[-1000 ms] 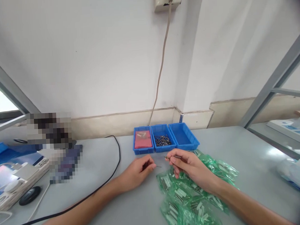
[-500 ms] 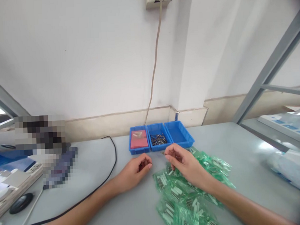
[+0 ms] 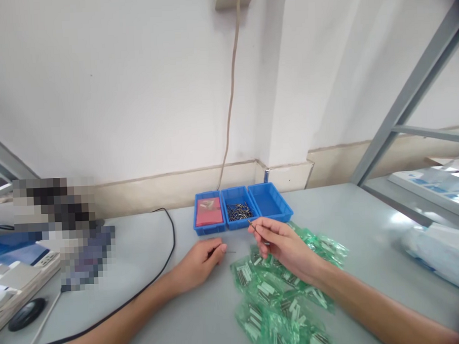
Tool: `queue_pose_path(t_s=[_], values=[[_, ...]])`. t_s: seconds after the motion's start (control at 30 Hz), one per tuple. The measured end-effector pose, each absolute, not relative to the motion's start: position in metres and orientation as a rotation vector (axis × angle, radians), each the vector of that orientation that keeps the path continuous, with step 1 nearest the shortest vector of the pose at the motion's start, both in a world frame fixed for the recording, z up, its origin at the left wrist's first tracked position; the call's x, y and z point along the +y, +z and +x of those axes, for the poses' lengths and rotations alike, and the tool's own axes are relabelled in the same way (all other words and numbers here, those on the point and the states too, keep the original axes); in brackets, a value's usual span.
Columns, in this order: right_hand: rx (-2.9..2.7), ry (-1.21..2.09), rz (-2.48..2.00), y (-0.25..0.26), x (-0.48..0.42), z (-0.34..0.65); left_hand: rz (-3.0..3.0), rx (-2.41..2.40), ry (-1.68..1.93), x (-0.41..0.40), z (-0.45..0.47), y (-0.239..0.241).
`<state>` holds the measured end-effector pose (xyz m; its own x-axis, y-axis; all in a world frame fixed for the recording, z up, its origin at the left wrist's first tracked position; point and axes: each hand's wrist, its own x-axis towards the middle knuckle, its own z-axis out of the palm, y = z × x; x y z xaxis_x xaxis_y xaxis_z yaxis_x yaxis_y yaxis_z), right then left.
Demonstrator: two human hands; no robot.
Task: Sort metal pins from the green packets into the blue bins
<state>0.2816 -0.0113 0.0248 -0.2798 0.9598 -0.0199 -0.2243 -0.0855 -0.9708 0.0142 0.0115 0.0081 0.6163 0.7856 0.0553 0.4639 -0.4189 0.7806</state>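
My left hand [image 3: 201, 262] is closed in a pinch above the grey table, with a thin metal pin [image 3: 231, 252] sticking out past the thumb and forefinger. My right hand [image 3: 280, 241] pinches a small dark metal shaft [image 3: 251, 224] just in front of the bins. Beyond the hands stand three joined blue bins. The left bin [image 3: 210, 228] holds a pink sheet with small pale pieces on it; the middle bin [image 3: 243, 223] holds many loose metal shafts [image 3: 239, 212]. Nothing shows inside the right bin [image 3: 271, 200]. Green plastic bags [image 3: 267, 289] of metal and white pieces lie under and before my right hand.
A black cable [image 3: 158, 276] curves across the table at left, by a black mouse [image 3: 27, 313]. Shelf posts [image 3: 387, 134] rise at the right, near a white plastic-wrapped package [image 3: 442, 256]. Another person, blurred out, is at far left.
The thin pin now shows at my left fingertips, where none was visible before. My right hand has turned slightly, bringing its dark shaft into clearer view. The camera view shifted a little.
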Motion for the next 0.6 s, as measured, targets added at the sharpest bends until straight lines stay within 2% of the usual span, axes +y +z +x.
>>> queue_pose_path(t_s=[0.27,0.6], values=[[-1.461,1.257,-1.075,0.027,-0.013,0.280,1.989,0.956,0.578,0.012,0.014,0.004],[-1.361,1.047,-1.076,0.018,0.003,0.275,1.975,0.937,0.608,0.011,0.015,0.006]])
